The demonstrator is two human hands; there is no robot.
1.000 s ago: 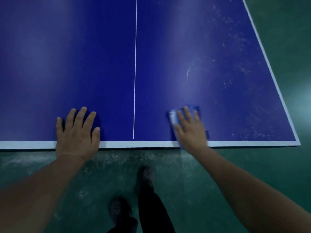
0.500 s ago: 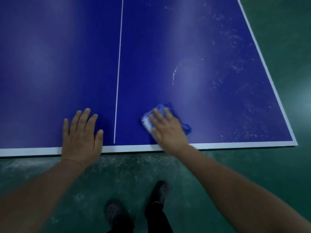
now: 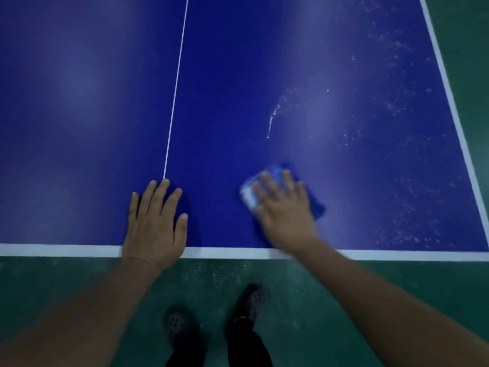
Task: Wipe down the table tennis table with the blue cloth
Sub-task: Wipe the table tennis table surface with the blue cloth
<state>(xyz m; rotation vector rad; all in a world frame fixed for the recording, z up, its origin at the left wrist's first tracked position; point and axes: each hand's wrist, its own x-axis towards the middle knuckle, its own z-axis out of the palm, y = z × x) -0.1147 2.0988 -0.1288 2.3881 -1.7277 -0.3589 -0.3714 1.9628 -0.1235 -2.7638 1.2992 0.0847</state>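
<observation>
Bracing on the near edge, left hand lies flat, palm down, fingers spread and straight, holding nothing; heel of palm sits over the white end stripe, fingertips right at the near end of the centre line.

Table: left half looks clean, just soft light glare, no specks visible, so prob. done or never dirty — can't tell which.

Mid-right: right hand is flat on the blue cloth, fingers open and pressing down, not pinching it. Hand + cloth are motion-blurred. Cloth is bunched under the palm, pale patch showing at the fingertips on the left side, darker fold sticking out on the right. It sits on the right half, near the end stripe, well apart from the centre line.

Further right and beyond the hand: white streak w/ a curved trail of specks above the cloth, plus scattered dusty specks along the right side stripe and toward the near right corner. None touched by the cloth at this moment.

Judgement: wiping is underway, approx. mid-task for this end; strip betw. the hands looks clear, right margin + streak are what's left. Far end of table not in view, status unknown.

Below: green floor, two dark shoes.
</observation>
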